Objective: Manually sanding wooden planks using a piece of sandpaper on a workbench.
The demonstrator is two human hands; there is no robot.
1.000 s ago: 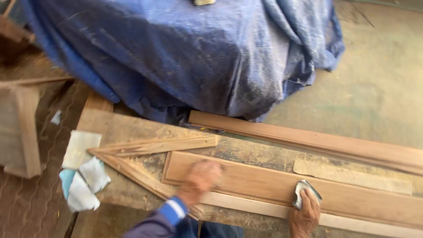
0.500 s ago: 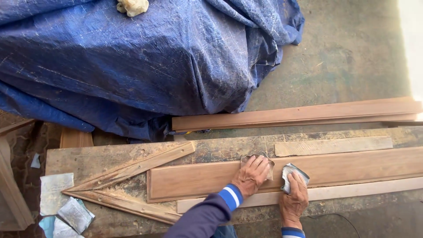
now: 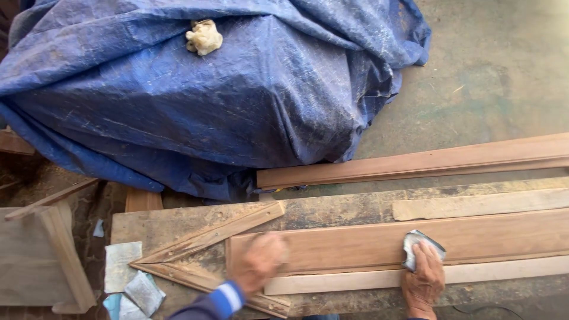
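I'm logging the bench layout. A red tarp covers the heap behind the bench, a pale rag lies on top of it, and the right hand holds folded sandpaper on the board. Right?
Not quite: the head view shows the tarp is blue, not red. The pale rag lies on it, and the right hand holds folded sandpaper on the board.

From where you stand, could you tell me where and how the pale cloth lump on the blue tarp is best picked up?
Pinch the crumpled cloth at its bunched top, coming straight down from above. It sits alone and loose on the sloping blue tarp, nothing covers it, and its soft folds probably give the fingers purchase. Both hands are down at the bench.
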